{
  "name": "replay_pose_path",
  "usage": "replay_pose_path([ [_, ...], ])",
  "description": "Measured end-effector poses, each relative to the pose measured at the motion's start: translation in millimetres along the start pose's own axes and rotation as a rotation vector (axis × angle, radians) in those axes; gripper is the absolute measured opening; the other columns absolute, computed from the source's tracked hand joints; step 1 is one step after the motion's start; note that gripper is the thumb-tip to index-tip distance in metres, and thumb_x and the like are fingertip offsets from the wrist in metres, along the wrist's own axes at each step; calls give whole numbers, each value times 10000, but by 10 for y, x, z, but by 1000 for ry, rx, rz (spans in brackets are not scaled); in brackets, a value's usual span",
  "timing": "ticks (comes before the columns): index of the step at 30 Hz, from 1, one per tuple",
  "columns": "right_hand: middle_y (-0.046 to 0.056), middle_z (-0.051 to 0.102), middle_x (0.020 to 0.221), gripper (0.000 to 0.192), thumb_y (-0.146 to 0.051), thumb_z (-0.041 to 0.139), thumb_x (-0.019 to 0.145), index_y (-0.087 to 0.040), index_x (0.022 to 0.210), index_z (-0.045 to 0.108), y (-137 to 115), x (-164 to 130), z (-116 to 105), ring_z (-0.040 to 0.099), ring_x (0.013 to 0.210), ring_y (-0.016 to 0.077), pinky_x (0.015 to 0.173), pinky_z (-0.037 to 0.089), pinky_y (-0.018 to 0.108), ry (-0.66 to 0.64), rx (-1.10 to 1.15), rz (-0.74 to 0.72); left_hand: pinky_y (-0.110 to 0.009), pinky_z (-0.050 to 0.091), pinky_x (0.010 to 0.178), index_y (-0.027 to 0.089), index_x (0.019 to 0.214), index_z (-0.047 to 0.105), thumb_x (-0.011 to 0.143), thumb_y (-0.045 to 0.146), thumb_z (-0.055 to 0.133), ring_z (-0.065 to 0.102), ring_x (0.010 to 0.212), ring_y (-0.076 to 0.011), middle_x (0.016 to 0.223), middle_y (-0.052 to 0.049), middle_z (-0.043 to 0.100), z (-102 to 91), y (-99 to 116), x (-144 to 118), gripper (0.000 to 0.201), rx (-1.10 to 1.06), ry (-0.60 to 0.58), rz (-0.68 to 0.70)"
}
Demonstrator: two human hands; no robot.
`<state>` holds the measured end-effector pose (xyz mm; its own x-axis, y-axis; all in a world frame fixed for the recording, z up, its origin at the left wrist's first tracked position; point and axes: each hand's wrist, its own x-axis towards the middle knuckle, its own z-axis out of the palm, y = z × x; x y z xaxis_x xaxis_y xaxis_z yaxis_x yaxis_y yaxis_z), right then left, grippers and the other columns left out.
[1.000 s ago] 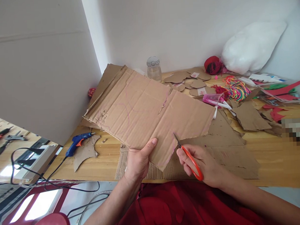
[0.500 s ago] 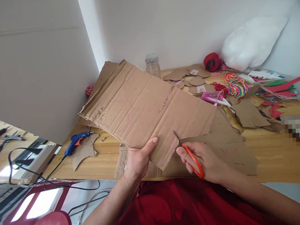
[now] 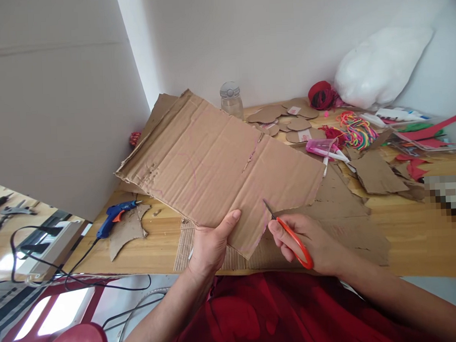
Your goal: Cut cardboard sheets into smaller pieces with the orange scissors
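A wooden table (image 3: 423, 243) with a pale grain carries a scatter of craft goods: a blue hot-glue gun (image 3: 114, 215) with a black cord lies at the left edge beside a torn brown cardboard scrap (image 3: 127, 231), a clear plastic jar (image 3: 231, 100) with a grey lid stands near the white wall, and rounded cardboard cut-outs (image 3: 286, 119) lie past it. Farther right are a ball of red yarn (image 3: 321, 95), a bundle of rainbow-coloured cords (image 3: 356, 130), a puffy white bag (image 3: 382, 66) and red foam sheets (image 3: 430, 132). In front of all this, hiding much of the tabletop, a large sheet of brown corrugated cardboard (image 3: 212, 166) is held tilted above the near edge, creased along fold lines, ragged at its left border and marked with faint pink lines. The left hand (image 3: 210, 247) pinches its lower edge, thumb on top. The right hand (image 3: 310, 240) is curled through the handles of orange-handled scissors (image 3: 289, 234), whose grey blades meet the cardboard at a notch in the lower edge.
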<state>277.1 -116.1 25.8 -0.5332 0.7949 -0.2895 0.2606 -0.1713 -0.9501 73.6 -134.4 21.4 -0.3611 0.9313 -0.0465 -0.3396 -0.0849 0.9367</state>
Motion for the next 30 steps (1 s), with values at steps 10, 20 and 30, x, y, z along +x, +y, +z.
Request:
replay_pose_path([
  [10, -12, 568, 505, 565, -688, 482, 946, -188, 689, 547, -109, 12, -50, 484, 462, 113, 461, 359, 217, 24, -136, 5, -413, 516, 1066, 232, 1420, 555, 708, 285, 883, 619, 1263, -296, 1300, -107, 694, 17, -24, 1, 786, 28, -19, 17],
  [20, -50, 485, 439, 529, -629, 654, 871, -210, 609, 465, -6, 64, 17, 446, 404, 95, 411, 294, 209, 120, -75, -49, -418, 553, 1016, 229, 1376, 591, 686, 272, 900, 649, 1210, -304, 1260, -109, 710, 35, -49, -7, 757, -124, 31, -105],
  [30, -45, 500, 438, 527, -630, 665, 862, -212, 598, 483, 22, 81, 48, 458, 399, 100, 416, 311, 218, 178, -77, -101, -425, 546, 1030, 204, 1287, 655, 705, 280, 889, 638, 1229, -308, 1247, -106, 721, 46, -61, -38, 632, -206, 6, -155],
])
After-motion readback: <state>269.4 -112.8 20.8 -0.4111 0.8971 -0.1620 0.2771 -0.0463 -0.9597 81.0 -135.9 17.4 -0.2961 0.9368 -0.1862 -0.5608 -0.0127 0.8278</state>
